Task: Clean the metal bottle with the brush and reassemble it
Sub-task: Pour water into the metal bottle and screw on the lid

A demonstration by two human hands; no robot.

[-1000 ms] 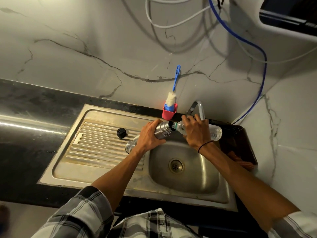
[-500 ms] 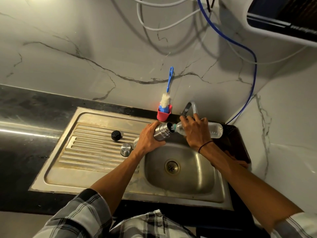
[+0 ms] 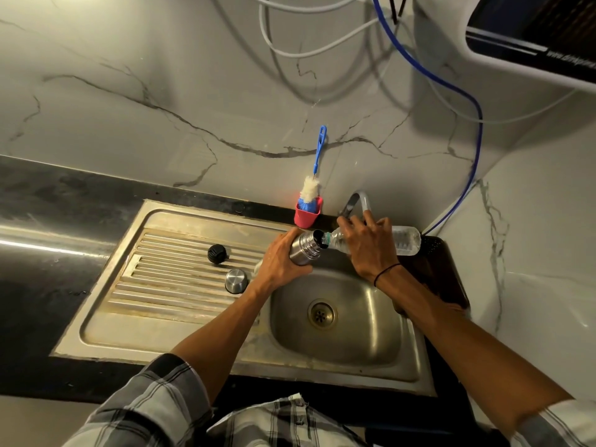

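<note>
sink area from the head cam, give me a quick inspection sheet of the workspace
surface: steel sink with ribbed drainboard, set in a dark counter
job's things: metal bottle tilted, open mouth meeting the plastic bottle; brush stands in the red cup; black cap and steel lid lie on the drainboard
clutter: nothing seen
grippers: left hand grips the metal bottle; right hand grips the plastic bottle
cables: blue hose and white cables hang on the wall
surroundings: marble wall, tap

change: steel cup emerged fully from behind left hand | hands: no visible shift
</note>
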